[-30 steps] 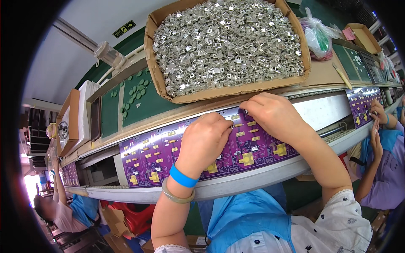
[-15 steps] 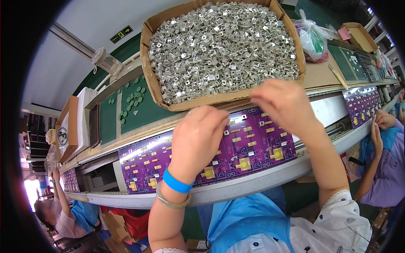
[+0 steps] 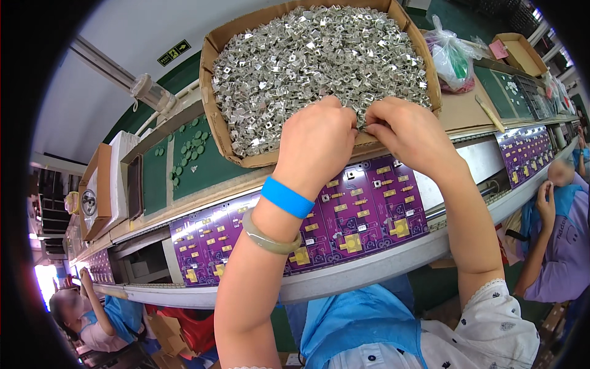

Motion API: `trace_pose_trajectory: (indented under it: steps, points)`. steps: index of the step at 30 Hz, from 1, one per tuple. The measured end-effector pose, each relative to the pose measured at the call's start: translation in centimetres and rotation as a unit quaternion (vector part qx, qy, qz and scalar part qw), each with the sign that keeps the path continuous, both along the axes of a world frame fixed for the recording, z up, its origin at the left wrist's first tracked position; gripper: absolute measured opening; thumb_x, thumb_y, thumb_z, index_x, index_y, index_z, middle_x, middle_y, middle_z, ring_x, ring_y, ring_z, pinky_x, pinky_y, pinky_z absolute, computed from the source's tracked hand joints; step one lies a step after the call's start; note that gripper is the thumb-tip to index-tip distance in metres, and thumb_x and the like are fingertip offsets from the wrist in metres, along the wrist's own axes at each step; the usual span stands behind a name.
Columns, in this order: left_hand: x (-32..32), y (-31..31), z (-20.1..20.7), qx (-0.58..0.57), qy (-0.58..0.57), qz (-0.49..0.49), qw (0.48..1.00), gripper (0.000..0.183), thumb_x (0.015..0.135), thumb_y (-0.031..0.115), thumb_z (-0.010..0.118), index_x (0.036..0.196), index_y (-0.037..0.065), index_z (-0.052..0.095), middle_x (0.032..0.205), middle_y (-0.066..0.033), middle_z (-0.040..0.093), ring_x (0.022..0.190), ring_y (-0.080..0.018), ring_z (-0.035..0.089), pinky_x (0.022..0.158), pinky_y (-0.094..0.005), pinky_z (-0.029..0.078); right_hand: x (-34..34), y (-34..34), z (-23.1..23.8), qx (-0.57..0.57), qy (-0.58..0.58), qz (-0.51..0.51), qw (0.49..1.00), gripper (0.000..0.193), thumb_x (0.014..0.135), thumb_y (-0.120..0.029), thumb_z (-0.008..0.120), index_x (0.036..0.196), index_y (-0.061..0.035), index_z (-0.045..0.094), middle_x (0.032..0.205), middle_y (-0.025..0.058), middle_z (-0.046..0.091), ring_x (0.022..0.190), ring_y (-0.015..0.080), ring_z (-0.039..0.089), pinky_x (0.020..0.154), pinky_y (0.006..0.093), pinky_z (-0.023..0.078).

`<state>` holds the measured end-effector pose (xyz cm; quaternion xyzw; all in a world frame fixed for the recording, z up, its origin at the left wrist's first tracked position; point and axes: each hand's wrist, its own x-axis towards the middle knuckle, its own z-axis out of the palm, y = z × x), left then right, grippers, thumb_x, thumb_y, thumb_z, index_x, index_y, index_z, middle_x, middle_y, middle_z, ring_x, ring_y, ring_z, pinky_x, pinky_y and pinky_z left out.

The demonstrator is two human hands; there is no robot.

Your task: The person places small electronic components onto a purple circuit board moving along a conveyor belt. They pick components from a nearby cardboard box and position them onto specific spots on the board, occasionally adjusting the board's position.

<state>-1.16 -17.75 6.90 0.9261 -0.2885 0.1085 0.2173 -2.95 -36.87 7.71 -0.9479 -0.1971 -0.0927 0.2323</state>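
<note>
A cardboard box (image 3: 212, 117) heaped with small silvery metal clips (image 3: 326, 58) stands in front of me. My left hand (image 3: 319, 132), with a blue band and a pale bangle at the wrist, is closed in a pinch over the box's near edge. Beside it, my right hand (image 3: 409, 132) is also closed, its fingertips together at the near side of the clips. What either hand pinches is too small or hidden to make out. Below both hands lies a purple circuit board panel (image 3: 332, 227) with yellow parts and several small metal pieces on it.
The panel sits on a metal-edged conveyor rail (image 3: 356, 267). Another purple panel (image 3: 525, 154) lies to the right. Green discs (image 3: 193, 147) are scattered left of the box. A knife-like tool (image 3: 488, 114) and a plastic bag (image 3: 452, 61) lie right. Co-workers (image 3: 556, 227) sit at both sides.
Both hands have moved from above the panel's far edge up to the near side of the box, and are closer together. The right hand has shifted slightly away from me.
</note>
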Motion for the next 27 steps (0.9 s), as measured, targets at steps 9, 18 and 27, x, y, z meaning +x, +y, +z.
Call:
trace_pose_trajectory:
  steps: [9,18,27]
  points:
    - [-1.6,3.5,2.0,-0.303,0.145,0.071,0.939,0.010,0.090,0.008,0.066,0.095,0.003,0.073,0.085,-0.0095,0.073,0.073,-0.0158,0.069,0.066,-0.0314,0.053,-0.7,0.3,0.8,0.085,0.074,-0.043,0.993,0.015,0.094,-0.014,0.062,0.098,0.0004,0.064,0.095,0.0183,0.069,0.087,0.0341,0.068,0.078,0.0428,0.053]
    - [-5.8,9.0,2.3,-0.495,0.380,0.039,0.781,0.031,0.093,-0.002,0.068,0.124,-0.004,0.066,0.101,-0.0118,0.074,0.092,-0.0142,0.071,0.084,-0.0263,0.058,-3.1,3.4,1.2,0.376,0.175,0.086,0.906,0.016,0.090,-0.004,0.073,0.105,0.0001,0.073,0.096,0.0024,0.067,0.087,0.0074,0.064,0.077,0.0226,0.053]
    - [-8.6,13.0,0.3,-0.436,0.404,0.070,0.801,0.032,0.090,-0.004,0.069,0.122,-0.004,0.068,0.107,-0.0118,0.073,0.093,-0.0146,0.071,0.084,-0.0264,0.059,-3.0,7.3,-3.5,0.106,0.021,0.214,0.971,0.013,0.085,-0.005,0.072,0.098,-0.0023,0.074,0.098,0.0121,0.070,0.086,0.0304,0.069,0.077,0.0385,0.057]
